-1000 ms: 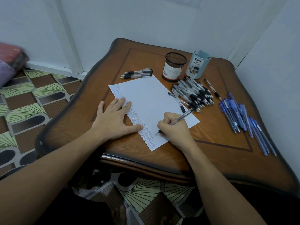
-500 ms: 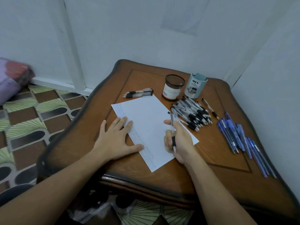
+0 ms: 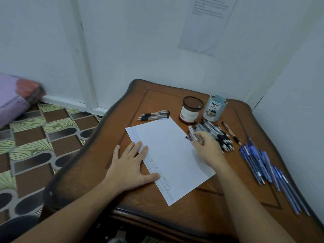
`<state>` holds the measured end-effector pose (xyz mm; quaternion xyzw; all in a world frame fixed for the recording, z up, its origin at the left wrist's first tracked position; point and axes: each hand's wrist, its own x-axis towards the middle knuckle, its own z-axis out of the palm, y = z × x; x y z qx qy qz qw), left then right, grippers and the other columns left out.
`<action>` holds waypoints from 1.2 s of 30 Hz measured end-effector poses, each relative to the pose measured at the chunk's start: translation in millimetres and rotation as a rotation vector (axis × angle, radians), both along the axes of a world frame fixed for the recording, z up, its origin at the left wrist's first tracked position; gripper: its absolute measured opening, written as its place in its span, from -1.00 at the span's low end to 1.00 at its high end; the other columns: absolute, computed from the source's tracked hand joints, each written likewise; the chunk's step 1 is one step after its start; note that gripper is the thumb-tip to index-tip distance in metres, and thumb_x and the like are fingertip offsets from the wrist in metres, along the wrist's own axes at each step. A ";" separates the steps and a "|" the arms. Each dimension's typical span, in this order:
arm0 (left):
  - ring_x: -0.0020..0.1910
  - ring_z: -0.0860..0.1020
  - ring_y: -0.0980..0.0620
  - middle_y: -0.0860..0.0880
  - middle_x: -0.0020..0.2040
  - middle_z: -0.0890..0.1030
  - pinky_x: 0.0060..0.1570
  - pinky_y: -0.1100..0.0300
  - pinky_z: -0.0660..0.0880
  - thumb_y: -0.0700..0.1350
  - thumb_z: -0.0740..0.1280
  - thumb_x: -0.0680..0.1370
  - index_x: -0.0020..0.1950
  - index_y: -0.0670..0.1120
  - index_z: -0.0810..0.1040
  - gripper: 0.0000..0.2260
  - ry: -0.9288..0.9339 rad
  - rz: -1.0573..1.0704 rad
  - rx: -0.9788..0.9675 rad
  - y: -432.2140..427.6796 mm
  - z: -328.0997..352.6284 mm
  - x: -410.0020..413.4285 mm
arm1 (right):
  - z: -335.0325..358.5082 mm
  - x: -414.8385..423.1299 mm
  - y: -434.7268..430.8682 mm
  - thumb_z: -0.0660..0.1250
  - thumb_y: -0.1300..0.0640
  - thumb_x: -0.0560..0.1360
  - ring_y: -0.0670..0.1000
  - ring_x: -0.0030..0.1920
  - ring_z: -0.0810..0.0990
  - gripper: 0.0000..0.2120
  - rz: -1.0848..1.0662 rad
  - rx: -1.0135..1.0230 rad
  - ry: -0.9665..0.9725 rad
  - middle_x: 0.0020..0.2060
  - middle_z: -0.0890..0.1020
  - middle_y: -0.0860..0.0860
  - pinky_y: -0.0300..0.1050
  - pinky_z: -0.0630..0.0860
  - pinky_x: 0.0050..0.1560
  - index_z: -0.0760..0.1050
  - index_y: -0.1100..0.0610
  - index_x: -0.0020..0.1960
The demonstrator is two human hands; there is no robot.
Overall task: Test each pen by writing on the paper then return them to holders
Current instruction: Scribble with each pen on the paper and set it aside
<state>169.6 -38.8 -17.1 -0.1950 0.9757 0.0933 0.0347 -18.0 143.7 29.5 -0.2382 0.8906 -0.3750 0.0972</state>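
"Two hands on the table. What is each one doing?"

"My left hand (image 3: 133, 163) lies flat, fingers straight and spread, pressing the left margin of the paper (image 3: 173, 155) onto the wooden table (image 3: 228, 204). My right hand (image 3: 207, 149) sits over the paper's far right edge with its fingers curled round one pen (image 3: 192, 134). A dark end pokes out left of my fingertips, though I cannot tell which end it is."

"What crowds that hand?"

"The heap of black pens (image 3: 219, 135) lies right against my knuckles, spilling along the paper's right side. Behind the heap stand both holders, close together: the black mesh holder (image 3: 192, 109) and the pale blue holder (image 3: 214, 108) printed DIY. A lone pen (image 3: 231, 133) lies just right of the heap. Past it, the blue pens (image 3: 259, 163) fan out toward the near right edge of the table, well apart from my hand."

"And on the other side?"

"Three black pens (image 3: 154, 115) lie side by side just beyond the paper's far edge, left of the mesh holder. Rows of small marks run down the paper's left margin, partly under my left fingers. Off the table I see patterned floor (image 3: 43, 137), a purple bundle (image 3: 12, 100) against the wall, and a printed sheet (image 3: 205, 23) stuck on the wall above the holders."
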 end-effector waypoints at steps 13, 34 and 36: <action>0.57 -0.22 0.05 0.08 0.60 -0.19 0.47 -0.21 -0.32 0.60 -0.07 0.33 0.59 0.15 -0.13 -0.06 0.007 0.007 0.009 1.4 3.0 1.2 | -7.1 -38.1 -11.8 0.32 0.24 0.52 0.20 0.21 0.50 -0.55 -0.019 0.418 0.346 0.19 0.53 0.18 0.03 0.48 0.10 0.48 0.08 0.40; 0.57 -0.23 0.05 0.07 0.60 -0.20 0.45 -0.24 -0.33 0.61 -0.07 0.33 0.59 0.13 -0.13 -0.05 0.021 0.002 0.017 -2.9 -0.9 1.3 | -22.3 -70.9 -144.1 0.31 0.28 0.56 0.12 0.11 0.49 -0.70 0.252 0.189 0.239 0.00 0.41 0.03 -0.22 0.27 0.02 0.56 0.16 0.28; 0.57 -0.23 0.05 0.07 0.60 -0.19 0.45 -0.24 -0.33 0.61 -0.08 0.33 0.60 0.13 -0.12 -0.05 0.015 0.000 0.018 -3.1 -0.9 0.9 | -18.0 -72.9 -139.3 0.33 0.26 0.56 0.11 0.08 0.50 -0.73 0.307 0.256 0.248 0.00 0.42 0.04 -0.19 0.32 0.04 0.57 0.16 0.25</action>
